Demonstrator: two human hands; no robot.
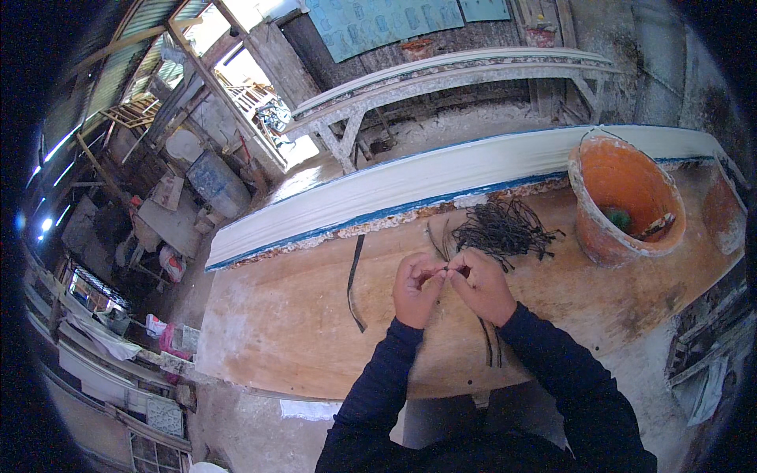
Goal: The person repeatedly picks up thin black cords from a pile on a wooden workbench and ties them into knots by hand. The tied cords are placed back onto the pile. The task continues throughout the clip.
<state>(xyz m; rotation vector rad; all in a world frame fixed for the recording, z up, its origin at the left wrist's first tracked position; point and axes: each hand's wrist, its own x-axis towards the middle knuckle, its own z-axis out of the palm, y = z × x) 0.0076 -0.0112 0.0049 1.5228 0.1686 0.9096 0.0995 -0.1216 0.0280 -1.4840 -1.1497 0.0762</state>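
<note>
While reaching forward from the lower edge in dark navy sleeves, holds left hand and right hand together over a plywood tabletop, with elbows spread, wrists angled inward and backs of both hands turned up. Pinches tightly with thumb and forefinger of each, leaving hardly any gap, with a thin black strip caught between the fingertips where both hands meet. Shows only a tiny dark bit of it there, too small to tell whether knotted or looped. Just below right hand, has a pair of narrow dark strips running toward the near edge; cannot tell whether joined to the pinched one. Off to the left, has a lone black strip lying on the wood. Just beyond the knuckles, has a tangled heap of black strips, then, farther right, an upright orange bucket crusted with white. Behind these, has a long white moulding edged in blue; farthest, a light-blue sheet bearing repeated printed marks, too small to read.
</note>
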